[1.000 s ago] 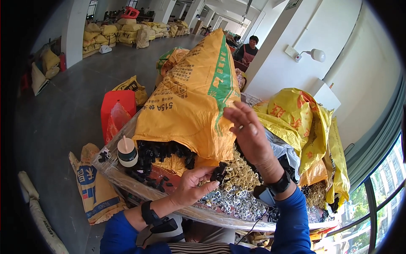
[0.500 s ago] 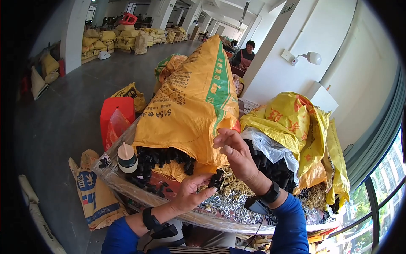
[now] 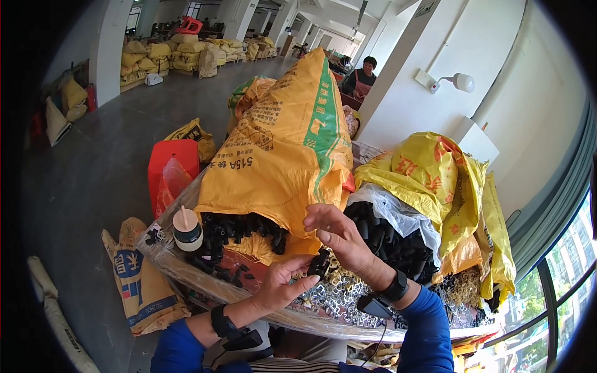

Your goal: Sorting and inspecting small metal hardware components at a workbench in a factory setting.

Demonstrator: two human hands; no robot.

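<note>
My left hand (image 3: pixel 280 287), palm up, holds a small black plastic part (image 3: pixel 319 263) between thumb and fingers. Just above and to the right is my right hand (image 3: pixel 345 239), with its fingers apart and nothing visible in them. Under both hands lie loose silver metal rings (image 3: pixel 341 297), with gold-coloured ones (image 3: pixel 341 273) behind them. Black parts (image 3: pixel 239 231) spill from the mouth of a large orange woven sack (image 3: pixel 267 161) in front of me. More black tube-like pieces (image 3: pixel 388 239) fill a yellow sack (image 3: pixel 429 165) on the right.
A dark jar with a beige lid (image 3: pixel 186 227) stands at the table's left edge (image 3: pixel 161 264). Beyond it are a red plastic stool (image 3: pixel 171 152) and a paper sack (image 3: pixel 140 280) on the floor. A white pillar (image 3: pixel 404 81) rises behind; a person (image 3: pixel 360 81) sits farther back.
My right hand has come down and slightly left, closer to the black part. My left hand keeps its hold and has barely moved.
</note>
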